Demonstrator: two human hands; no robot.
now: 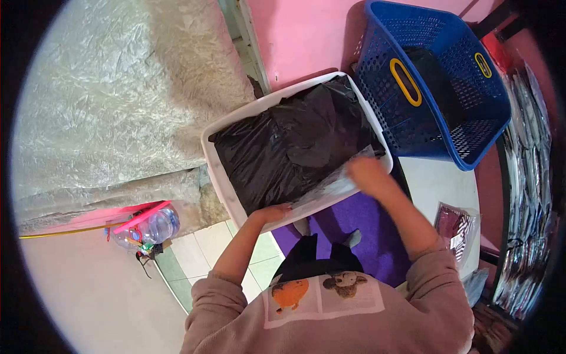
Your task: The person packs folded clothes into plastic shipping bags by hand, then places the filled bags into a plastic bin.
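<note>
A white plastic bin (207,154) stands before me, filled with black plastic bags (306,127) that bulge up near its rim. Along the near side, a strip of clear plastic (330,187) stretches between my two hands. My left hand (273,213) is at the near left part of the rim, its fingers closed at one end of the clear plastic and partly hidden. Over the near right corner, my right hand (367,176) is curled round the other end, with its fingertips out of sight.
A blue perforated basket (383,112) with yellow handles and something dark inside adjoins the bin at the right. Packaged garments (457,230) lie beyond my right arm, beside a stack of plastic-wrapped items (522,194). Pale crushed fabric (130,88) covers the left; bottles (159,225) lie below it.
</note>
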